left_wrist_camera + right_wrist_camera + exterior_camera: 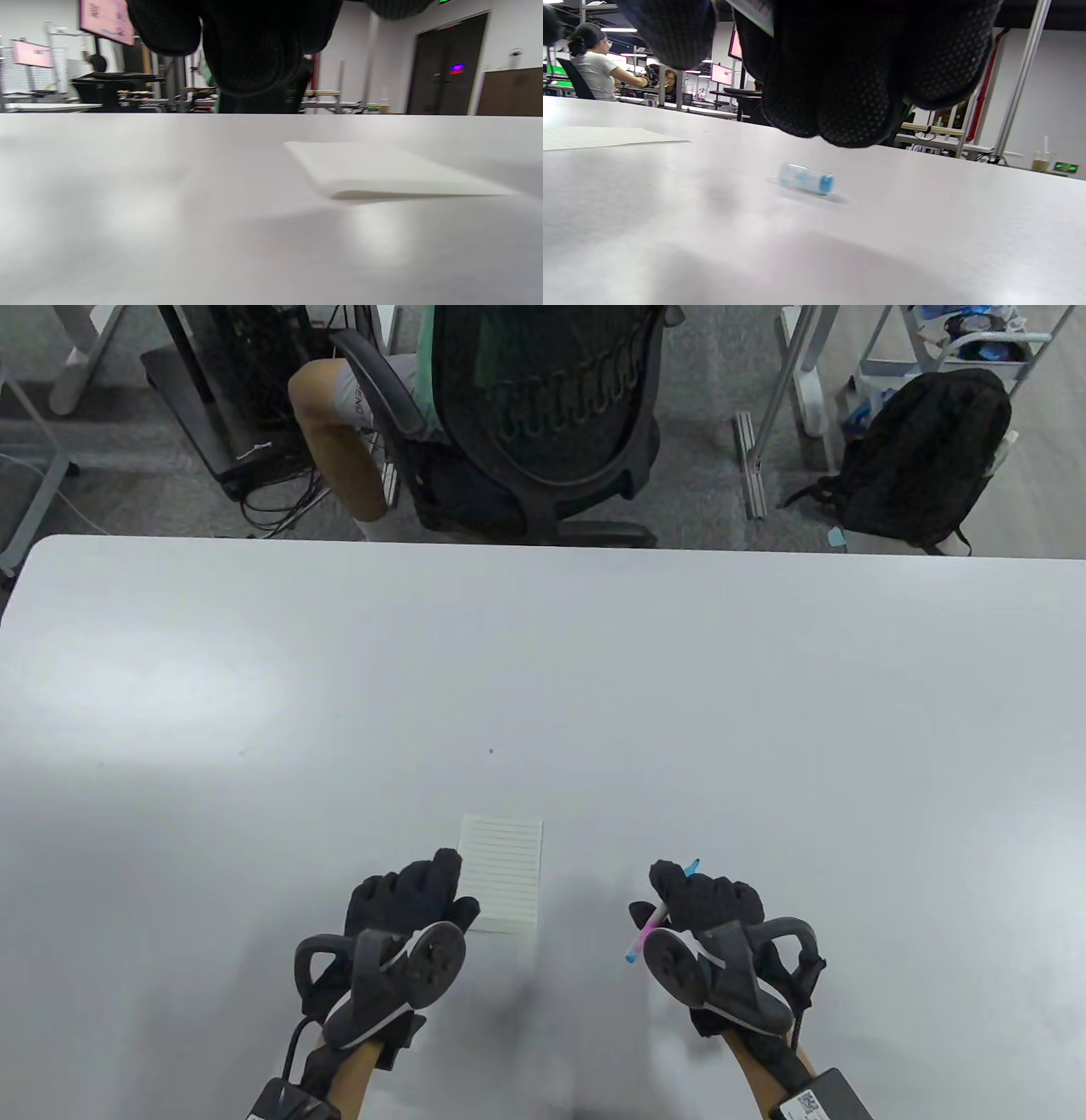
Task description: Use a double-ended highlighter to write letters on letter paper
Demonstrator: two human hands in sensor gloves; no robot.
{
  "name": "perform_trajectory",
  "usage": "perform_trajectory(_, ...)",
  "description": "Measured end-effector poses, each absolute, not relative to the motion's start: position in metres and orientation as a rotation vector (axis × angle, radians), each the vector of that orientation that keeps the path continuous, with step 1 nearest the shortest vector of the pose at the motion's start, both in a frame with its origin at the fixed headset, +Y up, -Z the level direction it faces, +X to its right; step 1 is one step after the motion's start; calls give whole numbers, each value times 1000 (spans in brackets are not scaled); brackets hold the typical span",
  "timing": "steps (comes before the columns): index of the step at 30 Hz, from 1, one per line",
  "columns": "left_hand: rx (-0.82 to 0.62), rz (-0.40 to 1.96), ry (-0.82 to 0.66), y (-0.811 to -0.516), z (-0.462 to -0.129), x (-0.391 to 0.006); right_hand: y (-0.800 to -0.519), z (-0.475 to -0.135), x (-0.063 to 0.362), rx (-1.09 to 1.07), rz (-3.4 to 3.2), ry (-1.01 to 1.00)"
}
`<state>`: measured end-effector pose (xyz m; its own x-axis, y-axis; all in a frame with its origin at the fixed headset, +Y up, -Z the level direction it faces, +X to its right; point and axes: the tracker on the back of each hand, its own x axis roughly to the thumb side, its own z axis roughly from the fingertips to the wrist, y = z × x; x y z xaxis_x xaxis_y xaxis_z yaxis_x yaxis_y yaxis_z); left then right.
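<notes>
A small lined letter paper (502, 872) lies flat near the table's front edge, also seen as a white sheet (382, 169) in the left wrist view. My left hand (420, 892) rests at the paper's lower left, its fingers loosely bent, overlapping the paper's edge and gripping nothing. To the right of the paper, my right hand (700, 899) grips the pink highlighter (646, 935); its blue end (632, 957) pokes out toward me. A small blue cap (807, 178) lies on the table just beyond my right fingers (840, 84), also visible as a blue sliver (691, 865).
The grey table (543, 687) stretches wide beyond the paper. Past its far edge a person sits in a black office chair (551, 407). A black backpack (929, 466) stands on the floor at the right.
</notes>
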<state>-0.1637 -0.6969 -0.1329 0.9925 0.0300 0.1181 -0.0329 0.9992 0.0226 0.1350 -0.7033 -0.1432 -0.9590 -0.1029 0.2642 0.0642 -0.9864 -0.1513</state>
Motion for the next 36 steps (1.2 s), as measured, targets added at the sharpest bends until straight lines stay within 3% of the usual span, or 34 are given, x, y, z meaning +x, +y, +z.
perform_trajectory(9,11,4,13,-704,-137,-185,-704,-144,140,-386,-3014,241)
perform_trajectory(30,-247,-165,-29,-735,-149,-128,-702,-140,142,-416,-3065,232)
perform_trajectory(36,-229,-88,2,-734,-150,-129,-703,-140,144,-421,-3053,227)
